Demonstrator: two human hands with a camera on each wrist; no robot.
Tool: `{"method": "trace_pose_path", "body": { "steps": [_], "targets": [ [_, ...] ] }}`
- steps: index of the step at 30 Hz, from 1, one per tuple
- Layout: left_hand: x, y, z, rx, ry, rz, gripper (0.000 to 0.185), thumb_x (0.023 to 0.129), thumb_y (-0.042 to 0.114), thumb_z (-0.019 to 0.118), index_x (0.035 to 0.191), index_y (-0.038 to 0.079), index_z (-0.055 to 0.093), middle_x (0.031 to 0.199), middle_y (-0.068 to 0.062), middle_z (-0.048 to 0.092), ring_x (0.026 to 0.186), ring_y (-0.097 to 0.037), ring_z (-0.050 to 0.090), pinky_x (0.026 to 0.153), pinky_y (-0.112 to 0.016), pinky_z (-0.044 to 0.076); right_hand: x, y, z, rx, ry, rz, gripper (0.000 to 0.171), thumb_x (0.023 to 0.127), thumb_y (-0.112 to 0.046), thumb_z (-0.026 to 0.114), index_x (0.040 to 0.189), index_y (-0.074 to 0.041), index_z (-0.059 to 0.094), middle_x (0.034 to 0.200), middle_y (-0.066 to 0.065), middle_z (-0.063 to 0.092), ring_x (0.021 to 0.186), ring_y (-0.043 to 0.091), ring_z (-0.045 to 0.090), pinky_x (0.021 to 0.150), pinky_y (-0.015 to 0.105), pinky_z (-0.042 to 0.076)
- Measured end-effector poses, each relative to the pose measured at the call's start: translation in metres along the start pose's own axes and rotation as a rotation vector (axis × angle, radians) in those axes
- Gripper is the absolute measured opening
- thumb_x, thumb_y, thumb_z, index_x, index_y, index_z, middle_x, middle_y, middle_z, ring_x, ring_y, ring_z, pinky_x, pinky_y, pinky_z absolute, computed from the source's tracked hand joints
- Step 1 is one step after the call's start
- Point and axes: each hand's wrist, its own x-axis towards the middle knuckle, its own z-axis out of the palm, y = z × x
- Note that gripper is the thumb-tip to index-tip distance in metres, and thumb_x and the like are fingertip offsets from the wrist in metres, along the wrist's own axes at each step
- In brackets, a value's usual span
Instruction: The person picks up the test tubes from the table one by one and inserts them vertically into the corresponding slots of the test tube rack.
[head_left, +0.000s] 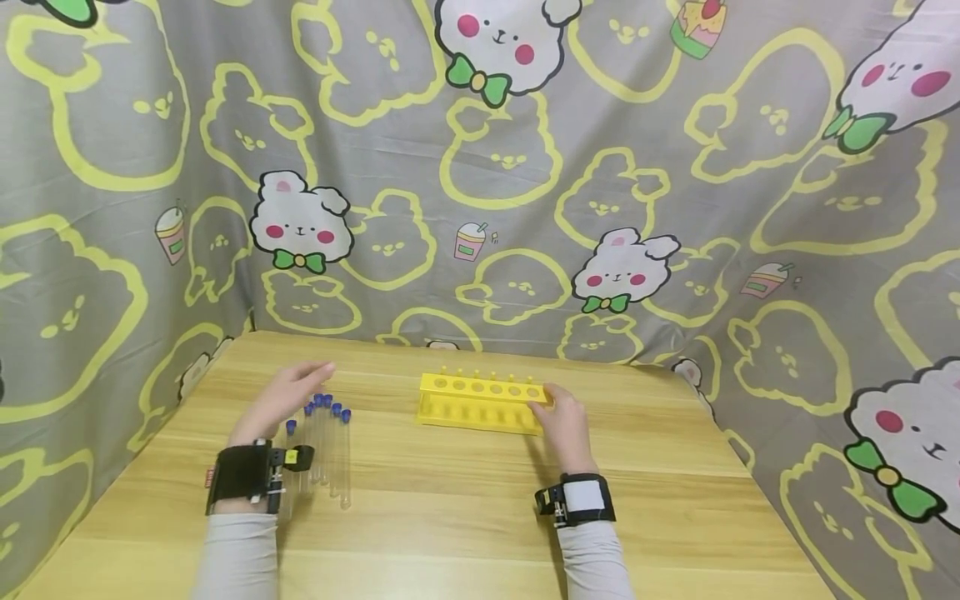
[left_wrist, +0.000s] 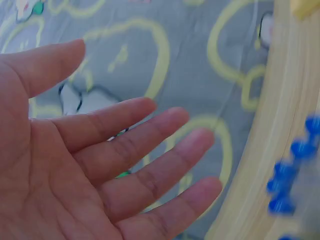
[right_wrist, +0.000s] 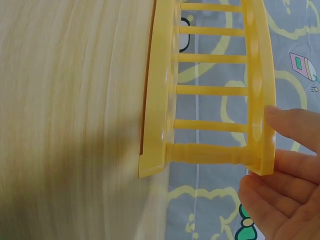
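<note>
The yellow test tube rack (head_left: 487,395) stands on the wooden table, with round holes along its top plate and several pegs behind. My right hand (head_left: 564,423) pinches the top plate at the rack's right end. Thumb and fingers (right_wrist: 295,127) lie on opposite sides of that plate in the right wrist view. To the left, several clear test tubes (head_left: 345,458) with blue caps (head_left: 337,408) lie side by side on the table. Over their far end my left hand (head_left: 285,396) is held with fingers extended and nothing in it. Its forearm and wrist strap hide some tubes.
A grey curtain (head_left: 405,250) with yellow outlines and white cartoon animals hangs behind and along both sides of the table (head_left: 442,517). A black strap with a small camera (head_left: 247,475) is on each wrist.
</note>
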Motion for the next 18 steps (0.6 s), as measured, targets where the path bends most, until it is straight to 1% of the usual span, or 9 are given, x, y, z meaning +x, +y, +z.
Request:
{"method": "trace_pose_path", "body": {
  "steps": [3,6,8,9,11,13,15,16,18],
  "targets": [
    [-0.007,-0.011,-0.013,-0.009,-0.004,-0.055,0.082,0.099,0.058,0.035,0.148,-0.006,0.027,0.145,-0.033,0.04,0.127,-0.047,0.049,0.104,-0.056,0.043,0.0,0.0,0.0,-0.003,0.002,-0.006,0.049,0.086,-0.019,0.072,0.126,0.005,0.059,0.127,0.026,0.062,0.121,0.041,0.057,0.103,0.05,0.046],
    [-0.013,-0.023,-0.023,0.019,-0.005,-0.115,0.081,0.099,0.055,0.039,0.143,-0.013,0.031,0.136,-0.036,0.048,0.114,-0.043,0.059,0.095,-0.048,0.052,0.0,0.001,0.0,-0.002,0.001,-0.005,0.049,0.086,-0.019,0.072,0.127,0.006,0.058,0.127,0.026,0.061,0.121,0.042,0.057,0.103,0.05,0.046],
    [-0.016,-0.029,-0.028,0.065,0.004,-0.159,0.079,0.099,0.051,0.044,0.137,-0.017,0.036,0.122,-0.035,0.058,0.098,-0.035,0.067,0.084,-0.041,0.057,0.0,0.0,-0.001,0.002,0.0,-0.001,0.049,0.086,-0.019,0.072,0.127,0.005,0.058,0.128,0.026,0.061,0.122,0.041,0.057,0.104,0.05,0.045],
    [-0.017,-0.032,-0.03,0.087,0.009,-0.188,0.075,0.099,0.049,0.046,0.132,-0.019,0.041,0.111,-0.033,0.063,0.089,-0.029,0.068,0.078,-0.039,0.058,0.001,0.0,-0.001,0.002,0.0,-0.002,0.049,0.086,-0.019,0.072,0.127,0.005,0.058,0.128,0.026,0.061,0.122,0.041,0.057,0.104,0.05,0.045],
    [-0.019,-0.036,-0.031,0.119,0.019,-0.242,0.066,0.097,0.043,0.052,0.118,-0.019,0.051,0.087,-0.023,0.067,0.072,-0.02,0.065,0.066,-0.033,0.056,0.001,0.0,-0.001,0.004,-0.002,-0.001,0.049,0.086,-0.02,0.071,0.126,0.005,0.059,0.128,0.025,0.061,0.122,0.041,0.057,0.104,0.05,0.045],
    [-0.02,-0.039,-0.03,0.164,0.028,-0.277,0.052,0.095,0.038,0.056,0.102,-0.014,0.058,0.072,-0.01,0.065,0.062,-0.015,0.059,0.058,-0.03,0.05,0.001,0.0,-0.001,0.009,-0.001,0.0,0.048,0.086,-0.02,0.072,0.126,0.005,0.059,0.128,0.025,0.061,0.122,0.041,0.057,0.104,0.05,0.045],
    [-0.02,-0.042,-0.026,0.197,0.028,-0.305,0.039,0.092,0.032,0.06,0.086,-0.007,0.061,0.061,-0.005,0.06,0.055,-0.015,0.054,0.054,-0.029,0.045,0.001,0.0,-0.001,0.005,0.0,-0.004,0.048,0.086,-0.019,0.072,0.126,0.005,0.059,0.127,0.025,0.062,0.122,0.041,0.057,0.103,0.05,0.046],
    [-0.02,-0.043,-0.024,0.21,0.025,-0.318,0.036,0.09,0.03,0.061,0.08,-0.005,0.061,0.058,-0.004,0.059,0.053,-0.015,0.053,0.053,-0.029,0.044,0.0,0.0,-0.001,0.006,0.0,-0.002,0.048,0.086,-0.019,0.072,0.126,0.005,0.059,0.127,0.025,0.062,0.122,0.041,0.057,0.103,0.05,0.046],
    [-0.021,-0.047,-0.02,0.241,0.022,-0.326,0.03,0.088,0.025,0.062,0.075,-0.002,0.061,0.058,-0.004,0.059,0.054,-0.016,0.054,0.053,-0.029,0.044,0.0,0.0,0.0,0.001,0.0,-0.002,0.048,0.086,-0.019,0.072,0.126,0.005,0.059,0.127,0.025,0.062,0.121,0.041,0.057,0.103,0.05,0.046]
  ]
}}
